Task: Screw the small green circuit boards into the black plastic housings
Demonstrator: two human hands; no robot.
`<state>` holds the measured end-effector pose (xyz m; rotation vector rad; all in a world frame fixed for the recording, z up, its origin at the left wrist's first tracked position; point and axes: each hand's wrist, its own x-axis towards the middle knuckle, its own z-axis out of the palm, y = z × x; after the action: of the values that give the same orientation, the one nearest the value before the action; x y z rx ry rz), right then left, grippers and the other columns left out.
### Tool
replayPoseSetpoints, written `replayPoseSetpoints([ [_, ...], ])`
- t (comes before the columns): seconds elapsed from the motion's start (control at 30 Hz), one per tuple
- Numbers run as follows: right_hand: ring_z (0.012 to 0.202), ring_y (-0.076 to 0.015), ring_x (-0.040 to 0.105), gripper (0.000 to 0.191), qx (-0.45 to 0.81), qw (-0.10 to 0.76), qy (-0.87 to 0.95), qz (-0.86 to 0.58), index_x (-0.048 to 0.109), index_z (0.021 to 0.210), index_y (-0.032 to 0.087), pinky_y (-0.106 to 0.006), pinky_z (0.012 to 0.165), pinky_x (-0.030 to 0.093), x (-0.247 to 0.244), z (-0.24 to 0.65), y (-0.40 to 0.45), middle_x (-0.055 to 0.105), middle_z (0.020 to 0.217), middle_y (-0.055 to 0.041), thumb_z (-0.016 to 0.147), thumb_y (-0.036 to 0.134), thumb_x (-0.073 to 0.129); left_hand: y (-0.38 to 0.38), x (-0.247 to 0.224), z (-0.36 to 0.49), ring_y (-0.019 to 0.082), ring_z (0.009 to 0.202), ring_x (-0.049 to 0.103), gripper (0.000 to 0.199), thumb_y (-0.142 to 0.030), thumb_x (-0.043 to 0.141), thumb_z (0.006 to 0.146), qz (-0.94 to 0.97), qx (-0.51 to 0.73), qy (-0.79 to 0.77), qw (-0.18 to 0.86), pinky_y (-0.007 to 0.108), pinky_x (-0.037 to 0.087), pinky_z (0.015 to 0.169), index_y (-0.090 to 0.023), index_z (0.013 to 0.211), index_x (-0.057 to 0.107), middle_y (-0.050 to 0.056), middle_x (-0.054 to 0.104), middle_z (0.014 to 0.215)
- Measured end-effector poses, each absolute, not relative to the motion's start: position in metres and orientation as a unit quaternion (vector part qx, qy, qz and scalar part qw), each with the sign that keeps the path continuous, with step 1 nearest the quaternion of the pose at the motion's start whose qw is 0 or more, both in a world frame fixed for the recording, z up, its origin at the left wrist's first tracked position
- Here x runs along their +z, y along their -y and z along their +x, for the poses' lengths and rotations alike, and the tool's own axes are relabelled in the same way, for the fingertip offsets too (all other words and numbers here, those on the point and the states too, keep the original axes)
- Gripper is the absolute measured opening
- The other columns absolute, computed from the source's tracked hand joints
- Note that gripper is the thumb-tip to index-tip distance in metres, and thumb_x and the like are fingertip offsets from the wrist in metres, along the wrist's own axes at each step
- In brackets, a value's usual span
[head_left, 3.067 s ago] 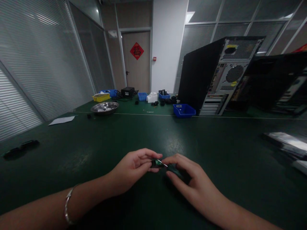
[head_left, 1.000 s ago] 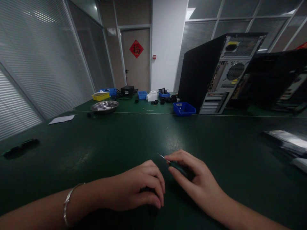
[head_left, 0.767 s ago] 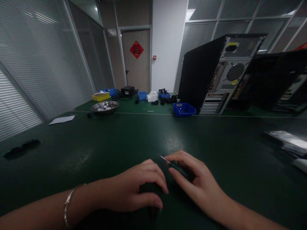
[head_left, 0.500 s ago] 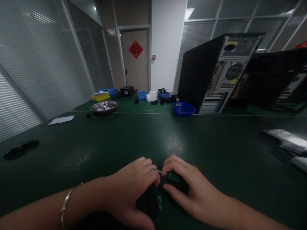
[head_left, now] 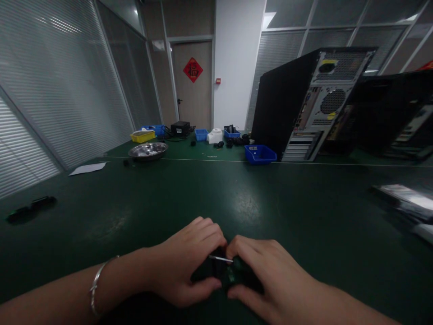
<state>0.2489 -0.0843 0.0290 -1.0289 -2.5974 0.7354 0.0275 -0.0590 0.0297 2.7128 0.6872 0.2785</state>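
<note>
My left hand (head_left: 189,262), with a silver bracelet (head_left: 94,286) at its wrist, curls around a dark object whose shape is lost against the green table. Close beside it, my right hand (head_left: 267,275) grips a dark green tool handle (head_left: 238,271). A thin metal shaft (head_left: 221,258) runs from that handle leftward to my left fingers. Both hands are nearly touching, low in the middle of the view.
A dark blue bin (head_left: 260,155) stands beside a black computer tower (head_left: 287,99). Further left are a metal bowl (head_left: 148,151), a yellow tray (head_left: 142,136) and white paper (head_left: 88,169). Black items (head_left: 32,209) lie at left, a flat device (head_left: 406,196) at right.
My right hand has moved down and turned, closing its fingers further around the handle. My left thumb has come up toward the dark object, and the metal shaft lies lower and flatter.
</note>
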Motion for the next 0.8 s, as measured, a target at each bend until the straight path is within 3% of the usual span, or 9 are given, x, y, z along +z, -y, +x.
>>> replayPoseSetpoints([
  [0.2, 0.082, -0.0199, 0.062, 0.022, 0.263, 0.138, 0.887, -0.353, 0.056, 0.099, 0.022, -0.031, 0.073, 0.044, 0.025, 0.251, 0.085, 0.065, 0.095, -0.0001, 0.082, 0.017, 0.068, 0.058, 0.030, 0.028, 0.027, 0.091, 0.048, 0.049, -0.053, 0.067, 0.077, 0.939, 0.107, -0.272, 0.183, 0.041, 0.042, 0.084, -0.018, 0.109, 0.053, 0.011, 0.056, 0.105],
  [0.43, 0.081, -0.0193, 0.063, 0.031, 0.277, 0.146, 0.871, -0.380, 0.056, 0.103, 0.023, -0.028, 0.069, 0.043, 0.022, 0.252, 0.083, 0.066, 0.095, 0.0008, 0.077, 0.018, 0.073, 0.060, 0.029, 0.029, 0.026, 0.092, 0.049, 0.029, -0.034, 0.068, 0.079, 0.927, 0.118, -0.284, 0.216, 0.041, 0.043, 0.085, -0.020, 0.102, 0.057, 0.009, 0.056, 0.103],
  [0.63, 0.076, -0.0155, 0.063, 0.026, 0.306, 0.173, 0.856, -0.379, 0.053, 0.101, 0.024, -0.025, 0.066, 0.043, 0.016, 0.251, 0.078, 0.066, 0.092, 0.0028, 0.081, 0.012, 0.066, 0.057, 0.021, 0.026, 0.022, 0.099, 0.053, 0.035, -0.018, 0.065, 0.083, 0.879, 0.204, -0.310, 0.299, 0.037, 0.047, 0.087, -0.020, 0.116, 0.053, 0.009, 0.054, 0.111],
  [0.8, 0.084, -0.0181, 0.062, 0.034, 0.299, 0.173, 0.852, -0.393, 0.053, 0.104, 0.024, -0.028, 0.069, 0.045, 0.021, 0.252, 0.080, 0.063, 0.101, 0.0008, 0.077, 0.014, 0.071, 0.055, 0.016, 0.025, 0.022, 0.100, 0.054, 0.040, -0.016, 0.067, 0.082, 0.872, 0.222, -0.302, 0.316, 0.037, 0.047, 0.088, -0.021, 0.119, 0.054, 0.008, 0.054, 0.112],
])
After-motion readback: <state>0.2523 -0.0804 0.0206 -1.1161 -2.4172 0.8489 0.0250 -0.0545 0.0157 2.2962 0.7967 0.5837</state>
